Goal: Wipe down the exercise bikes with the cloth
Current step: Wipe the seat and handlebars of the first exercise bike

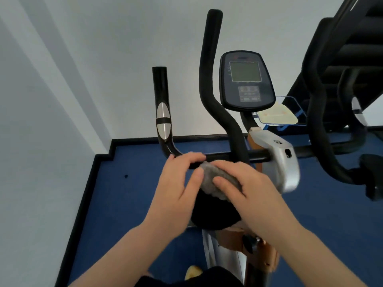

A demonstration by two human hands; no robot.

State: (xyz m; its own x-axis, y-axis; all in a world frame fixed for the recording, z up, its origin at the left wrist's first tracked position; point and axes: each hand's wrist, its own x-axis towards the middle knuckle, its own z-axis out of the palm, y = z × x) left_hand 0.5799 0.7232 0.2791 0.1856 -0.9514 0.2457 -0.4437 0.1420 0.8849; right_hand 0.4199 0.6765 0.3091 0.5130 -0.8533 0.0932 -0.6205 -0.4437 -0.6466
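Pale grey-white walls point(83, 59) meet in a corner at the left, lit evenly and softly. A black skirting board point(143, 140) runs along their base, stepping around the corner. The floor is deep blue carpet point(128, 193).

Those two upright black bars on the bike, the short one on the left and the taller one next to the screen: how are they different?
The short handlebar is glossy and hard-looking, while the tall handlebar is matte, as if padded. The short one carries a silver oval plate; the tall one is plain black. The short one rises nearly straight from a low bend, whereas the tall one kinks partway up and ends much higher. Both join the same black crossbar.
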